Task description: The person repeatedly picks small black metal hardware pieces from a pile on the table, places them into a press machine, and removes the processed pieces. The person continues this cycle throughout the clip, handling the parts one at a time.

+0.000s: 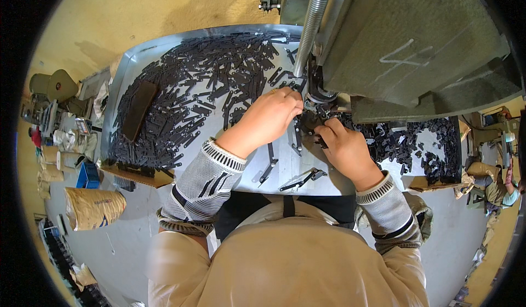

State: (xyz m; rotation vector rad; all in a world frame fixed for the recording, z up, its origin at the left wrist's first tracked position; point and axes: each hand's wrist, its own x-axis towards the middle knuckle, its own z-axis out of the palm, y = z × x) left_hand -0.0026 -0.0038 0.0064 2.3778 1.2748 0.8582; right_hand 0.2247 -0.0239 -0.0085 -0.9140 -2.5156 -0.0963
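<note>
My left hand (274, 114) is closed beside the base of the machine, its fingertips bent down among black pieces. Whatever is between those fingers is hidden from above. To its right, my right hand (345, 147) pinches a small black metal part (322, 140), partly covered by the fingers. Black jointed strips (268, 170) lie on the metal tabletop (249, 178) below my left hand. Another folded black linkage (303, 180) rests by the near edge. Just beyond both hands stands the machine's dark lower tool (318, 90), with a coil spring (314, 24) rising above it.
A large heap of flat black strips (219, 68) covers the table's left side, with a dark brown block (139, 111) on it. Smaller black parts (433, 159) are piled at right. The bulky green machine body (422, 44) overhangs the right. A paper sack (96, 208) stands on the floor.
</note>
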